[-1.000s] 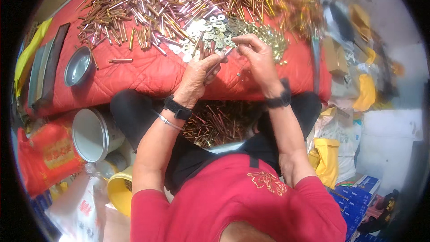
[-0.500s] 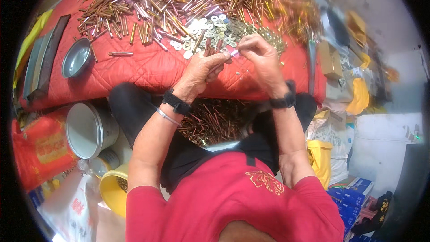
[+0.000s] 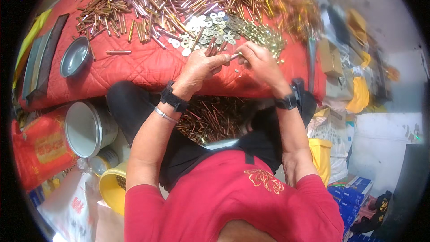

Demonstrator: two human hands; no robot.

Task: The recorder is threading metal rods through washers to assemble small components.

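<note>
The left hand (image 3: 201,67) is holding several copper rods (image 3: 213,46) and pinching one more rod (image 3: 234,56) sideways; the right hand (image 3: 261,64), having just dropped slightly, is apparently pinching that rod's tip. So both hands are now working on the one rod, which is sitting between them above the near edge of the red quilt (image 3: 148,69). Washers (image 3: 217,28) are spreading just beyond, brass bits (image 3: 268,37) are glinting to their right, and heaped rods (image 3: 148,1) are reaching toward the far edge. A bowl (image 3: 75,57) is resting near the left edge.
</note>
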